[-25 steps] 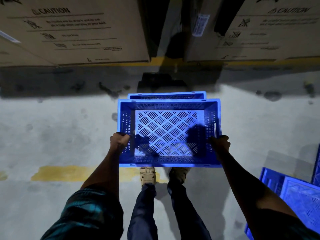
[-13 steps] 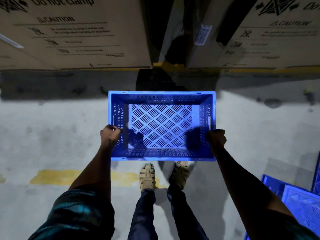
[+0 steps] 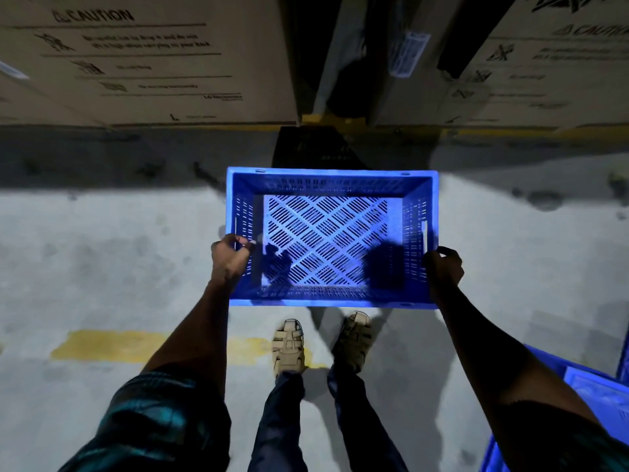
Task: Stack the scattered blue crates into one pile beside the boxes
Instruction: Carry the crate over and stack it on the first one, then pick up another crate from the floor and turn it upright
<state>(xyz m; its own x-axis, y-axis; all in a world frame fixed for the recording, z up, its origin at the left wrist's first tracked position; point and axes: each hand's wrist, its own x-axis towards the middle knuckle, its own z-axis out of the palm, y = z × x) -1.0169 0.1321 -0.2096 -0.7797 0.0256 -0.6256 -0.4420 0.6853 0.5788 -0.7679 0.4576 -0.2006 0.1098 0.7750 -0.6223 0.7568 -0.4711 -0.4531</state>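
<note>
Pale concrete floor [image 3: 85, 267] runs underfoot, a worn yellow stripe [image 3: 102, 345] at eight o'clock beside two sandalled feet [image 3: 289, 345]. At four o'clock more blue crates [image 3: 592, 396] lie at the frame edge. Dead centre, a blue crate [image 3: 332, 240] sits level, open side up. The left hand [image 3: 231, 255] grips its nine o'clock wall and the right hand [image 3: 442, 267] clasps the three o'clock wall. At twelve o'clock stand cardboard boxes [image 3: 153, 63].
</note>
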